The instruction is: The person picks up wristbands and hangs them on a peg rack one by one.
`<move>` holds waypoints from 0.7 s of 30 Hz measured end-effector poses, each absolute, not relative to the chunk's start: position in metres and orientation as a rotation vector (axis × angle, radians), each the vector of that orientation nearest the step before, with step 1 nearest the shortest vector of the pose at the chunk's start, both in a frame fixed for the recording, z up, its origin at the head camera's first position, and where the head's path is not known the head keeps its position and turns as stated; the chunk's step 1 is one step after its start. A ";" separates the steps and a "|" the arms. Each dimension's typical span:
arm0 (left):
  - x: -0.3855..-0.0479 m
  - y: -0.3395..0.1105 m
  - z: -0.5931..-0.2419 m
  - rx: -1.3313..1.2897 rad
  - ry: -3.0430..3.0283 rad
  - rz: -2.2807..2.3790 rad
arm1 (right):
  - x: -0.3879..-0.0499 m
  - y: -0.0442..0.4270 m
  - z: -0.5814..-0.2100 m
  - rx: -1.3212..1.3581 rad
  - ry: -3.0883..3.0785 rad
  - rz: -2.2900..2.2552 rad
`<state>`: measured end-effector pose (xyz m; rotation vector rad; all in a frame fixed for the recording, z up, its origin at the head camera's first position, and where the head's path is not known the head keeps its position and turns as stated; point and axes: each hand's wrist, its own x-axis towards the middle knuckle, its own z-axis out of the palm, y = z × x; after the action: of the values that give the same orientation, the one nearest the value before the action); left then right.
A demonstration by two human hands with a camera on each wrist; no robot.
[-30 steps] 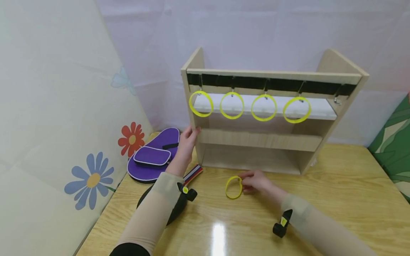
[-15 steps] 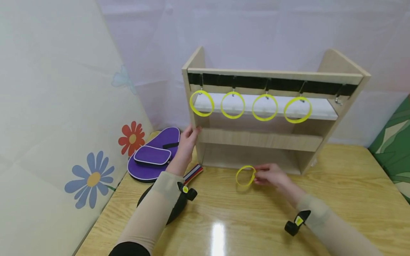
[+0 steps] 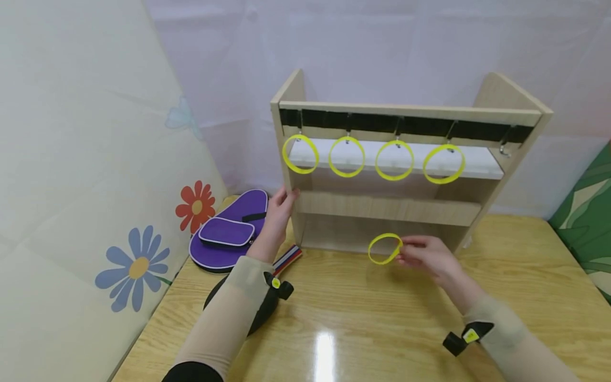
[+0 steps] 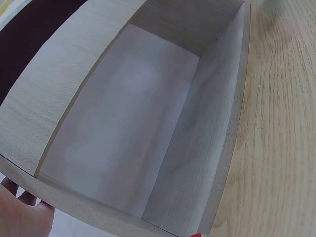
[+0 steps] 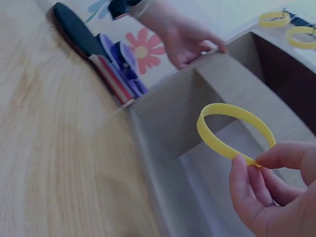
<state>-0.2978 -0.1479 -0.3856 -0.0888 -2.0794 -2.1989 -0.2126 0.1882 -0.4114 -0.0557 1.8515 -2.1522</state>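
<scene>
My right hand pinches a yellow wristband between thumb and fingertips. In the head view the band hangs just above the table, before the lower compartment of a light wooden shelf unit. My left hand grips the front edge of the unit's left side panel; the left wrist view shows its fingertips at the panel's outer side. Across the unit's top front runs a black strip with hooks. Yellow wristbands hang from several of them, while the rightmost hook carries no band.
Left of the unit lies a purple paddle case with white piping. A black table tennis paddle with a striped handle lies partly hidden under my left forearm. The wooden table meets a flowered wall sheet at left.
My right hand has moved right and up toward the unit with the wristband, which has come up off the tabletop. The left hand stays on the side panel.
</scene>
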 end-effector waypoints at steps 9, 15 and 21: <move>-0.300 -0.148 -0.388 -0.099 -2.070 -2.200 | -0.202 0.208 -0.391 -0.114 1.786 -2.274; -0.299 -0.148 -0.388 -0.085 -2.087 -2.194 | -0.196 0.221 -0.378 -0.128 1.698 -2.349; -0.298 -0.148 -0.387 -0.089 -2.092 -2.197 | -0.191 0.235 -0.371 -0.223 1.620 -2.432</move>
<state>-0.2976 -0.1480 -0.3869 -0.0885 -2.0924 -2.1966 -0.1907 0.2351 -0.3706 -0.2227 1.6197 -2.4321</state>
